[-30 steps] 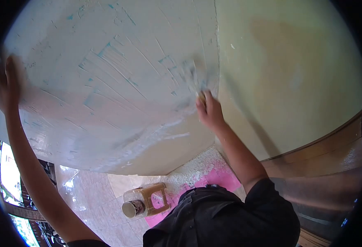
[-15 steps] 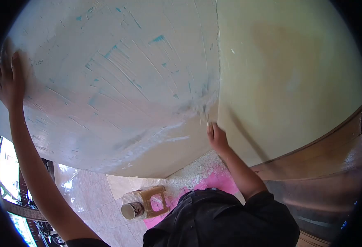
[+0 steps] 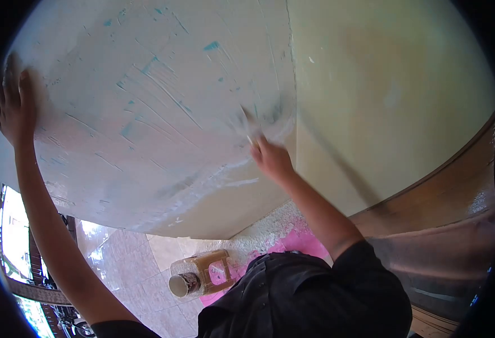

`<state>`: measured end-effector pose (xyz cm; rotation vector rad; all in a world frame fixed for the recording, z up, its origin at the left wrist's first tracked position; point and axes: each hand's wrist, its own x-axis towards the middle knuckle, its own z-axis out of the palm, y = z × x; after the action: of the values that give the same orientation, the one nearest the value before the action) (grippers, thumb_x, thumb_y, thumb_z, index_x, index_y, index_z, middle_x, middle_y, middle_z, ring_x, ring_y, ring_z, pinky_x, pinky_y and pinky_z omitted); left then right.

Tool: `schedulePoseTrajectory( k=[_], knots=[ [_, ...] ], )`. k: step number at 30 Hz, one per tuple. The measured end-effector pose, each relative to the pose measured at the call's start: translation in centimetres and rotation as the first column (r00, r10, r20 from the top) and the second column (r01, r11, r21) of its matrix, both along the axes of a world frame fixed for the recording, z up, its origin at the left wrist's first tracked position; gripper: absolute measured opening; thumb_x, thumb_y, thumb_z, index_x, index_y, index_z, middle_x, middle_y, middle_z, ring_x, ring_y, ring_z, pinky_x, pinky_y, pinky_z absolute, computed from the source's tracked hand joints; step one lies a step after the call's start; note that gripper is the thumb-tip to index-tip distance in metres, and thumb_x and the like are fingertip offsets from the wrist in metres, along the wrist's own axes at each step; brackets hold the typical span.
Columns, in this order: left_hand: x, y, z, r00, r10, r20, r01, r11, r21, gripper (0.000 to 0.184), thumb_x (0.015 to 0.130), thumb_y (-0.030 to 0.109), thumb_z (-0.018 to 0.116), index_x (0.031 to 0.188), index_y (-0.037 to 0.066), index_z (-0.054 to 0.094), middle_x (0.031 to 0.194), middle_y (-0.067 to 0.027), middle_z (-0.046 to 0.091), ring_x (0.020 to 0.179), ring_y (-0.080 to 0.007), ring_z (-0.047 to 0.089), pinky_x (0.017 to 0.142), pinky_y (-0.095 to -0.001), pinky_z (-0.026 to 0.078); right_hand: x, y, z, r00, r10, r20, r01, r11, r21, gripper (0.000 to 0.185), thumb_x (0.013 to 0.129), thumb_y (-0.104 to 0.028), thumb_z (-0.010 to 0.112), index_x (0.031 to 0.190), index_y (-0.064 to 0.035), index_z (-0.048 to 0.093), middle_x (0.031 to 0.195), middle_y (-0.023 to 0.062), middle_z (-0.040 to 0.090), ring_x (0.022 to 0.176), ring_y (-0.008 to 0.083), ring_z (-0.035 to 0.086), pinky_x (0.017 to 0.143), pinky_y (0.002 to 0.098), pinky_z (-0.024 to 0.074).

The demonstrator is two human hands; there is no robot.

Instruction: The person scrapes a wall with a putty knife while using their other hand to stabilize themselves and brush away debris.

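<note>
My left hand (image 3: 15, 110) rests with its fingers spread on the far left of the pale wall (image 3: 106, 112), holding nothing. Near the wall's corner, my right hand (image 3: 273, 160) is closed round the handle of a scraper (image 3: 248, 119), whose blade is blurred and lies against or close to the wall. Thin ridges and blue-green scraped patches mark the wall surface. Below the scraper, a whitish streak (image 3: 219, 172) crosses the wall beside a beige area.
A yellowish wall (image 3: 394, 101) meets the pale one at the corner. On the tiled floor (image 3: 146, 287) stands a tan stool (image 3: 205, 267) with a can (image 3: 184, 284) on it. White debris covers part of a pink sheet (image 3: 301, 242). Brown wood panelling (image 3: 439, 191) is at right.
My right hand and the scraper moved down along the wall, then back up and to the left. A scraped patch near the corner looks changed. My left hand stays against the wall.
</note>
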<state>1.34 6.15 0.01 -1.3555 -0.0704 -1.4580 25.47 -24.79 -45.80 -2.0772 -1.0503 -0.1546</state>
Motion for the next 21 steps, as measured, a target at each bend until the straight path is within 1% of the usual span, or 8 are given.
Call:
schedulePoseTrajectory(
  k=[2, 5, 7, 11, 13, 16, 18, 21],
  knots=[
    [0.2, -0.3, -0.2, 1.0, -0.017, 0.013, 0.017, 0.999, -0.036, 0.073, 0.089, 0.074, 0.022, 0.146, 0.031, 0.037, 0.152, -0.0038, 0.037, 0.14, -0.0309, 0.032, 0.111, -0.058, 0.022, -1.2, -3.8, -10.1, 0.983, 0.06, -0.176, -0.071, 0.996, -0.056, 0.029, 0.094, -0.029, 0.054, 0.111, -0.0054, 0.05, 0.075, 0.0167, 0.063, 0.071, 0.0377, 0.063, 0.062, 0.0492, 0.0492],
    [0.2, -1.0, -0.3, 1.0, -0.001, 0.008, 0.001, 0.999, -0.043, 0.073, 0.089, 0.075, 0.022, 0.146, 0.031, 0.037, 0.152, -0.0037, 0.037, 0.141, -0.0307, 0.031, 0.111, -0.0584, 0.022, -1.4, -5.8, -11.2, 0.98, 0.062, -0.189, -0.05, 0.996, 0.067, 0.026, 0.094, -0.029, 0.054, 0.106, -0.005, 0.053, 0.075, 0.0177, 0.062, 0.069, 0.0373, 0.063, 0.06, 0.0475, 0.0494],
    [0.0, 0.0, 0.1, 1.0, 0.0, 0.004, 0.0, 0.999, -0.045, 0.074, 0.089, 0.075, 0.022, 0.146, 0.031, 0.037, 0.152, -0.0036, 0.037, 0.141, -0.0305, 0.031, 0.111, -0.0586, 0.023, 0.4, -4.7, -4.4, 0.988, -0.017, -0.154, 0.041, 0.988, 0.152, 0.031, 0.095, -0.031, 0.053, 0.111, -0.0049, 0.053, 0.074, 0.0167, 0.062, 0.065, 0.0374, 0.062, 0.057, 0.0467, 0.0489],
    [0.1, -0.2, -0.1, 1.0, -0.01, 0.005, 0.01, 1.0, -0.024, 0.076, 0.088, 0.075, 0.021, 0.147, 0.03, 0.036, 0.152, -0.0035, 0.037, 0.141, -0.0303, 0.032, 0.111, -0.0588, 0.023, 4.2, -1.1, 14.0, 0.976, -0.072, 0.206, -0.041, 0.866, 0.499, 0.025, 0.095, -0.031, 0.053, 0.095, -0.0058, 0.05, 0.067, 0.0154, 0.059, 0.062, 0.0386, 0.06, 0.057, 0.0467, 0.047],
    [0.1, -0.4, -0.1, 1.0, -0.013, -0.002, 0.013, 1.0, -0.022, 0.076, 0.088, 0.075, 0.021, 0.147, 0.03, 0.036, 0.152, -0.0036, 0.037, 0.141, -0.0302, 0.032, 0.111, -0.0585, 0.023, 4.2, -0.9, 19.2, 0.971, -0.106, 0.215, -0.013, 0.872, 0.489, 0.028, 0.096, -0.033, 0.052, 0.098, -0.0058, 0.052, 0.067, 0.0162, 0.061, 0.063, 0.039, 0.061, 0.057, 0.0479, 0.0478],
    [-0.1, 0.3, -0.2, 1.0, -0.012, 0.007, 0.013, 0.999, -0.036, 0.076, 0.088, 0.075, 0.021, 0.147, 0.03, 0.036, 0.152, -0.0034, 0.037, 0.14, -0.0301, 0.032, 0.111, -0.058, 0.023, 5.1, -0.2, 14.9, 0.979, -0.14, 0.145, 0.087, 0.942, 0.324, 0.033, 0.097, -0.036, 0.049, 0.104, -0.0034, 0.054, 0.071, 0.0203, 0.062, 0.067, 0.0426, 0.06, 0.06, 0.0497, 0.0473],
    [-0.1, 0.9, -0.2, 1.0, -0.019, 0.022, 0.02, 0.999, -0.047, 0.075, 0.089, 0.075, 0.021, 0.147, 0.03, 0.036, 0.152, -0.0033, 0.037, 0.14, -0.0299, 0.032, 0.111, -0.0578, 0.023, 4.9, -1.1, 4.8, 0.99, -0.138, -0.017, 0.139, 0.986, 0.089, 0.039, 0.097, -0.036, 0.048, 0.12, -0.0051, 0.048, 0.074, 0.0189, 0.065, 0.067, 0.0419, 0.062, 0.061, 0.0531, 0.0488],
    [-0.2, 0.9, 0.0, 0.999, 0.0, 0.034, 0.0, 1.0, -0.004, 0.074, 0.089, 0.075, 0.022, 0.147, 0.031, 0.036, 0.151, -0.0033, 0.038, 0.14, -0.0288, 0.033, 0.111, -0.0569, 0.024, 1.3, -5.5, -11.6, 0.947, -0.199, -0.253, 0.144, 0.965, -0.217, 0.035, 0.098, -0.035, 0.044, 0.116, -0.0063, 0.046, 0.076, 0.0226, 0.064, 0.073, 0.0426, 0.064, 0.065, 0.0548, 0.0493]
  ],
)
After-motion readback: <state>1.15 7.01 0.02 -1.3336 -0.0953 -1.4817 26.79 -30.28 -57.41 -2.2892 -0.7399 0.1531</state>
